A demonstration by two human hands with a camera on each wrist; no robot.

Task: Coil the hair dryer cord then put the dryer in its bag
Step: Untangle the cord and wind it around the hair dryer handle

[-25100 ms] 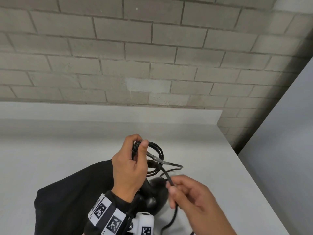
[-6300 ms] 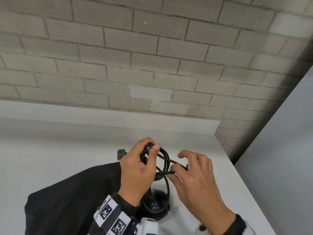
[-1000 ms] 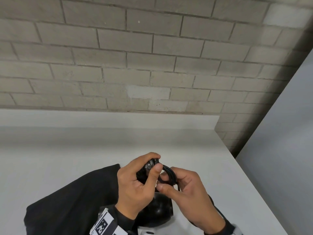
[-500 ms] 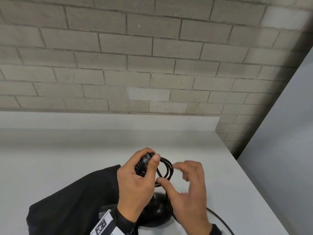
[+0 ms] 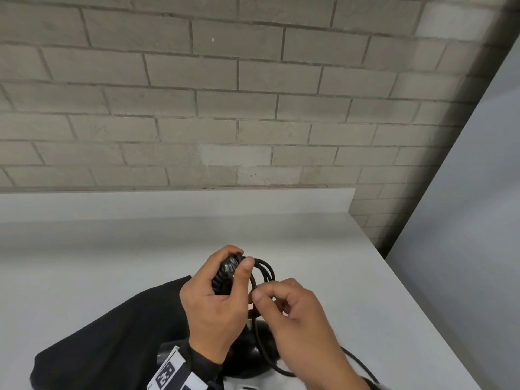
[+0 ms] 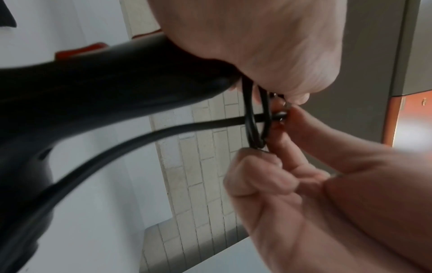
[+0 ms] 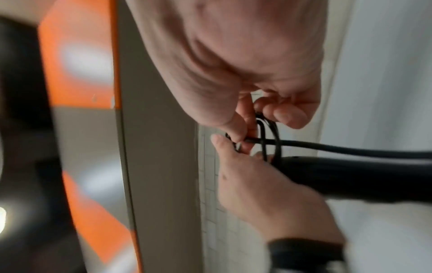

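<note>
My left hand (image 5: 241,265) grips the black hair dryer's handle end together with several loops of coiled cord (image 5: 266,273), held above the table. My right hand (image 5: 267,294) pinches a strand of the cord right beside the loops. In the left wrist view that strand (image 6: 145,140) crosses through the loops (image 6: 254,122) under the dryer handle (image 6: 105,88). The right wrist view shows my right fingertips (image 7: 243,136) closed on the cord where it crosses the loops (image 7: 271,140). The dryer body (image 5: 247,358) hangs below my hands. The black bag (image 5: 112,333) lies flat to the left.
A loose stretch of cord (image 5: 358,361) trails off to the lower right. The white table (image 5: 112,249) meets a brick wall (image 5: 225,108) at the back. Its right edge (image 5: 394,277) borders a grey panel.
Half a second ago my right hand was spread open beside the coil; its thumb and fingers have closed on the cord. The left hand keeps its grip in about the same place.
</note>
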